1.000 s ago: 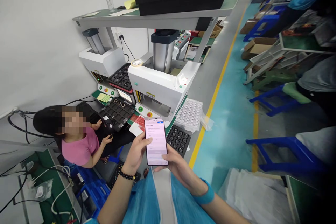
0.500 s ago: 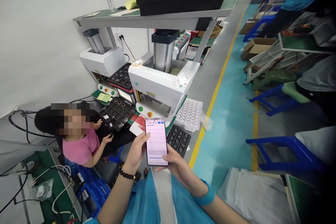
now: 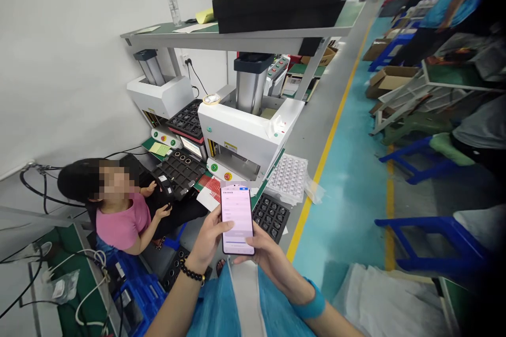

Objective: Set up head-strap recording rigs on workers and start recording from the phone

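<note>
A smartphone (image 3: 237, 216) with a lit pale pink screen is held upright in front of my body. My left hand (image 3: 210, 237) grips its left side, thumb lying over the screen. On the lower right side my right hand (image 3: 265, 246) is wrapped round it, with the thumb on the lower part of the screen. The text on the screen is too small to read. Behind the phone stands a white press machine (image 3: 241, 137) with green and red buttons. A black tray of round parts (image 3: 271, 216) lies just right of the phone.
A seated person in a pink top (image 3: 124, 221) holds a black object at the left. A second press (image 3: 160, 95) stands behind. A clear plastic tray (image 3: 288, 178) sits near the yellow floor line (image 3: 328, 155). Blue stools (image 3: 430, 234) and a white-covered stack (image 3: 379, 300) stand right.
My left thumb has moved from the phone's upper left edge down and inward over the screen. The view has shifted slightly, so the surroundings sit a little lower and further right.
</note>
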The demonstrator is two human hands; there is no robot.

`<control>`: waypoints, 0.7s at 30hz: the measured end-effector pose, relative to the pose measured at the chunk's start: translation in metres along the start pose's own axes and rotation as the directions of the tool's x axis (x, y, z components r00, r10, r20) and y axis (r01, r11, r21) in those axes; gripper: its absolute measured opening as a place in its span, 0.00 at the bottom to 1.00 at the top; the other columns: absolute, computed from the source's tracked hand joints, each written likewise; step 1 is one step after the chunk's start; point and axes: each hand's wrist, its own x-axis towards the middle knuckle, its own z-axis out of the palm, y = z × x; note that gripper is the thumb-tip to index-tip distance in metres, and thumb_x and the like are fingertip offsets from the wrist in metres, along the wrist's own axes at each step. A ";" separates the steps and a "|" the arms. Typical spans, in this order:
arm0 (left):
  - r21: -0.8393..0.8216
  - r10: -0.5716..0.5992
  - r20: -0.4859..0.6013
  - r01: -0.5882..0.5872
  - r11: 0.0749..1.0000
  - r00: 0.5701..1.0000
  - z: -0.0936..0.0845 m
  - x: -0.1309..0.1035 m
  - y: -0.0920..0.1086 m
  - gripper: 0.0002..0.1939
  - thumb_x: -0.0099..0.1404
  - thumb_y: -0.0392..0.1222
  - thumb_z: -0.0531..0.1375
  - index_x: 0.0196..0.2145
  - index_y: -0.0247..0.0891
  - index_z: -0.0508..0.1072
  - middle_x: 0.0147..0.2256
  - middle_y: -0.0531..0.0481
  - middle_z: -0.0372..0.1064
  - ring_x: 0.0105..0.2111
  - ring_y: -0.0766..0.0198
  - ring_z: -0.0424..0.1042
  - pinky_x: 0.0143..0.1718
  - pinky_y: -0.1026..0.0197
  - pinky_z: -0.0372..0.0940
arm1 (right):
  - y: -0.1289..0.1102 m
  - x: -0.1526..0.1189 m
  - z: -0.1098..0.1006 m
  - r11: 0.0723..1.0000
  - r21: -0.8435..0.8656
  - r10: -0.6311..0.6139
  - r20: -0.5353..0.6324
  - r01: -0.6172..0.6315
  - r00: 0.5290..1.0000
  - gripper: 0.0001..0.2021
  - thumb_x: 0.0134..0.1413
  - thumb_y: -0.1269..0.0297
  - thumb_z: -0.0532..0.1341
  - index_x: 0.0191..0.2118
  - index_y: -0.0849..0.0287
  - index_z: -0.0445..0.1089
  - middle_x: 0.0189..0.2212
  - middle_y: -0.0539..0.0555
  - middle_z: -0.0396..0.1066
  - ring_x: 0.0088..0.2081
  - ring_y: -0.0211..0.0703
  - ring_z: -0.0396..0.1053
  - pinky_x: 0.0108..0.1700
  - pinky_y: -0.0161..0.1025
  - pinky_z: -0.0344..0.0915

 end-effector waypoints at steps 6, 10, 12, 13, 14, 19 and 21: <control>-0.093 0.028 0.073 -0.021 0.995 0.997 -0.006 -0.009 -0.009 0.32 0.56 0.34 0.61 0.59 0.34 0.65 0.55 0.39 0.69 0.53 0.49 0.68 0.51 0.53 0.63 | 0.000 0.005 0.002 1.000 0.018 -0.002 0.003 0.002 1.000 0.28 0.53 0.66 0.61 0.61 0.56 0.62 0.52 0.58 0.71 0.46 0.51 0.71 0.37 0.46 0.75; -0.116 0.006 0.076 0.003 0.993 0.997 -0.009 -0.010 -0.010 0.33 0.54 0.34 0.61 0.59 0.35 0.65 0.53 0.41 0.71 0.52 0.50 0.69 0.49 0.55 0.63 | 0.002 0.007 0.003 1.000 0.012 0.013 -0.003 -0.012 1.000 0.28 0.54 0.66 0.60 0.61 0.54 0.63 0.52 0.57 0.71 0.45 0.51 0.71 0.37 0.45 0.74; -0.126 0.001 0.082 0.009 0.992 0.997 -0.011 -0.010 -0.009 0.33 0.53 0.34 0.61 0.59 0.36 0.65 0.53 0.42 0.71 0.52 0.51 0.69 0.47 0.57 0.64 | 0.002 0.008 0.004 1.000 0.004 0.013 0.001 -0.013 1.000 0.28 0.53 0.66 0.60 0.61 0.54 0.63 0.52 0.57 0.71 0.46 0.51 0.71 0.36 0.44 0.74; -0.131 0.002 0.087 0.009 0.991 0.996 -0.012 -0.010 -0.009 0.34 0.53 0.33 0.61 0.58 0.36 0.65 0.53 0.43 0.71 0.52 0.51 0.69 0.46 0.57 0.64 | 0.002 0.009 0.004 1.000 0.000 0.011 0.004 -0.011 1.000 0.28 0.53 0.67 0.60 0.61 0.53 0.64 0.52 0.57 0.71 0.46 0.50 0.71 0.36 0.43 0.74; -0.135 0.003 0.092 0.009 0.991 0.996 -0.012 -0.010 -0.009 0.34 0.52 0.33 0.61 0.58 0.36 0.65 0.52 0.43 0.71 0.51 0.51 0.70 0.45 0.58 0.64 | 0.002 0.009 0.004 1.000 -0.006 0.010 0.003 -0.010 1.000 0.28 0.52 0.68 0.60 0.61 0.53 0.64 0.53 0.57 0.71 0.46 0.50 0.71 0.35 0.42 0.73; -0.147 -0.002 0.112 0.018 0.989 0.994 -0.015 -0.008 -0.010 0.35 0.51 0.31 0.62 0.58 0.38 0.65 0.53 0.44 0.71 0.51 0.52 0.69 0.47 0.58 0.63 | 0.002 0.010 0.007 0.999 -0.043 0.016 -0.041 -0.018 0.999 0.30 0.48 0.69 0.61 0.60 0.53 0.65 0.52 0.56 0.72 0.44 0.50 0.72 0.36 0.44 0.75; -0.157 -0.002 0.125 0.022 0.987 0.992 -0.017 -0.007 -0.012 0.35 0.51 0.31 0.62 0.59 0.39 0.66 0.54 0.44 0.70 0.52 0.52 0.69 0.48 0.58 0.63 | 0.002 0.010 0.008 0.998 -0.053 0.017 -0.056 -0.020 0.998 0.31 0.48 0.69 0.61 0.61 0.53 0.64 0.52 0.56 0.72 0.44 0.50 0.72 0.36 0.45 0.75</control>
